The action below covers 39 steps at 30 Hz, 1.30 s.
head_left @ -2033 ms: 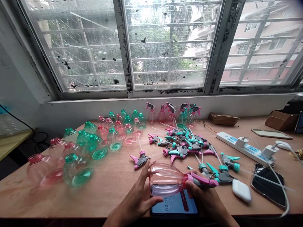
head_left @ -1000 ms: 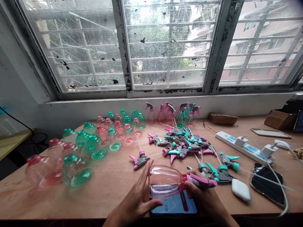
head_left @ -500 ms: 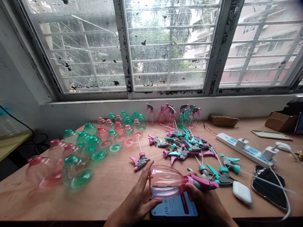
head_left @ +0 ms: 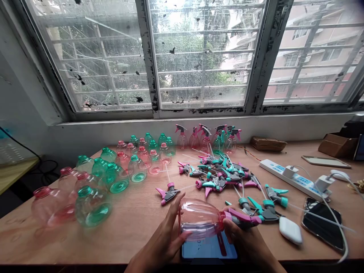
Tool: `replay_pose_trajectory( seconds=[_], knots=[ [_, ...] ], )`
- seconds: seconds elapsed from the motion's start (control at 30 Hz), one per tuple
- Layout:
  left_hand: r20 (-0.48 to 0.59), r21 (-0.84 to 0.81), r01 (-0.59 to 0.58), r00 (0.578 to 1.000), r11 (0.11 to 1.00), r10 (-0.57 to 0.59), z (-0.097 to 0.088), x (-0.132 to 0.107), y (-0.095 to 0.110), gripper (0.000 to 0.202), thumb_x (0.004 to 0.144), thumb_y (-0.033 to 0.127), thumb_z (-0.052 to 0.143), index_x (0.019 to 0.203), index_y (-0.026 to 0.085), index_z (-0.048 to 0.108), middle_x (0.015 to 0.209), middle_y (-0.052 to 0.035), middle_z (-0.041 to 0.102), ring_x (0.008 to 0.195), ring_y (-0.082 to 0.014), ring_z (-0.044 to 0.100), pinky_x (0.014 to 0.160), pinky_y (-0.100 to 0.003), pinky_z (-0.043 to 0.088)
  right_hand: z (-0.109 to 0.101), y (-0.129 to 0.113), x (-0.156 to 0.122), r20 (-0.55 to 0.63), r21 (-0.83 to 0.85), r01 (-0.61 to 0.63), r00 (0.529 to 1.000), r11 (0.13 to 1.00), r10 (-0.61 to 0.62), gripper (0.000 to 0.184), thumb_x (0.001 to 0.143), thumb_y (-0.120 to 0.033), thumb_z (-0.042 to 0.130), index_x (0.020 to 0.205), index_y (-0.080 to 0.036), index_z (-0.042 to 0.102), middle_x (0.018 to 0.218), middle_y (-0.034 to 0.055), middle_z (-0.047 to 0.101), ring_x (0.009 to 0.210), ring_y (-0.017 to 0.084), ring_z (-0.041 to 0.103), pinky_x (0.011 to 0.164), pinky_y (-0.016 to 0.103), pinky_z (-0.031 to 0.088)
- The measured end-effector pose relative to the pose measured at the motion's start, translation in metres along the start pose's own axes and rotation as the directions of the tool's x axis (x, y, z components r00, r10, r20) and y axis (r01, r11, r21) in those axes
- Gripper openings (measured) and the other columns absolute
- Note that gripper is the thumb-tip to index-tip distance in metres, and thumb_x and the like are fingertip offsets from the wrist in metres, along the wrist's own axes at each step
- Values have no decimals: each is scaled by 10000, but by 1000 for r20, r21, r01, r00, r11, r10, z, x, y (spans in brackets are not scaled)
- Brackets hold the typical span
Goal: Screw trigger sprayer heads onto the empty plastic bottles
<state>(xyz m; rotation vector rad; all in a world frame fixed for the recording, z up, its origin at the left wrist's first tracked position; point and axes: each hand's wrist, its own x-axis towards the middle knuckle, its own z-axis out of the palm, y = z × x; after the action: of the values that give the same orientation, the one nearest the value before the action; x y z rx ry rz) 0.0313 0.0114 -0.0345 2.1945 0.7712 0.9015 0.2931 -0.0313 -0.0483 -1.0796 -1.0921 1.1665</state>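
A clear pink spray bottle (head_left: pixel 199 218) lies sideways between my hands, above a lit phone (head_left: pixel 207 248) at the table's front edge. My left hand (head_left: pixel 165 237) wraps round the bottle's base end, thumb along its lower side. My right hand (head_left: pixel 246 237) grips the neck end, where a pink and grey spray head (head_left: pixel 241 219) sits on the bottle's mouth; some of those fingers are hidden. Just beyond my left fingertips lies a loose pink and grey spray head (head_left: pixel 169 194) with its tube pointing up.
Pink and green bottles without heads (head_left: pixel 115 178) stand at the left. A heap of spray heads (head_left: pixel 222 174) covers the centre. Bottles with heads (head_left: pixel 204 142) line the wall. At right are a power strip (head_left: pixel 292 180), a white case (head_left: pixel 290 230) and a dark phone (head_left: pixel 322 223).
The bottle has turned slightly about its length in my hands, and my left thumb has shifted up a little onto it. Everything else on the table stays put.
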Motion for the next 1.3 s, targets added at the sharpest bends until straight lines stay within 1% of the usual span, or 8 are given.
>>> replay_pose_trajectory(
  seconds=[0.13, 0.27, 0.47, 0.67, 0.8, 0.97, 1.13, 1.3],
  knots=[
    [6, 22, 1, 1000, 1000, -1, 1, -1, -5, 912, 954, 316, 612, 1579, 348, -51, 1663, -128, 200, 1512, -345, 243, 1196, -519, 309, -1, 0, 0, 4, -11, -4, 1000, 1000, 4, 382, 787, -564, 735, 838, -205, 613, 493, -57, 560, 481, 142, 467, 506, 265, 345],
    [28, -5, 24, 999, 1000, -24, -2, 0, 1, 1116, 856, 439, 734, 1577, 316, -110, 1670, -147, 164, 1525, -361, 181, 1218, -528, 251, -2, 5, 3, 26, 10, -9, 1000, 1000, 9, 402, 786, -578, 728, 905, -215, 602, 502, -63, 547, 476, 149, 463, 510, 270, 335],
    [16, 3, 5, 1000, 1000, -6, -1, 0, 0, 851, 972, 340, 579, 1581, 365, -16, 1686, -94, 109, 1536, -346, 143, 1192, -518, 316, -1, 2, 2, 54, 45, 11, 998, 999, -13, 381, 792, -553, 736, 750, -218, 559, 516, -59, 551, 467, 134, 460, 501, 265, 333],
    [46, -41, 9, 999, 999, -7, -4, 1, 3, 1077, 876, 457, 703, 1578, 322, -102, 1687, -133, 63, 1532, -378, 125, 1215, -562, 226, 0, 1, 1, 38, 34, 8, 999, 999, -9, 355, 791, -537, 745, 811, -217, 595, 501, -66, 549, 471, 133, 455, 490, 257, 327],
    [64, -4, 17, 998, 1000, -16, -6, 1, 4, 970, 893, 441, 681, 1594, 293, 27, 1688, -110, 92, 1537, -365, 115, 1236, -553, 160, -1, 5, 1, 56, 36, -1, 998, 999, -1, 410, 794, -566, 720, 685, -214, 540, 508, -55, 537, 478, 133, 454, 499, 266, 325],
    [7, 1, 20, 1000, 1000, -20, -2, -2, -3, 837, 975, 365, 572, 1583, 360, -3, 1686, -81, 127, 1544, -313, 121, 1237, -532, 151, 0, 3, 0, 41, 40, -6, 999, 999, 4, 397, 777, -575, 730, 758, -211, 571, 496, -66, 529, 477, 133, 446, 501, 267, 334],
    [26, -32, 50, 998, 998, -50, -4, -1, 8, 1065, 864, 487, 704, 1583, 328, -66, 1677, -130, 147, 1534, -355, 143, 1227, -562, 159, -1, 0, 0, 62, -3, -3, 998, 1000, 3, 395, 759, -583, 737, 782, -213, 601, 514, -54, 552, 485, 146, 463, 501, 278, 351],
    [24, -16, 47, 999, 999, -47, -5, 0, 14, 900, 925, 424, 645, 1588, 328, 44, 1681, -98, 139, 1521, -344, 216, 1228, -521, 235, -4, 0, -1, 85, -21, 12, 996, 1000, -10, 408, 791, -588, 706, 690, -197, 651, 507, -32, 559, 492, 149, 491, 516, 282, 365]
  ],
)
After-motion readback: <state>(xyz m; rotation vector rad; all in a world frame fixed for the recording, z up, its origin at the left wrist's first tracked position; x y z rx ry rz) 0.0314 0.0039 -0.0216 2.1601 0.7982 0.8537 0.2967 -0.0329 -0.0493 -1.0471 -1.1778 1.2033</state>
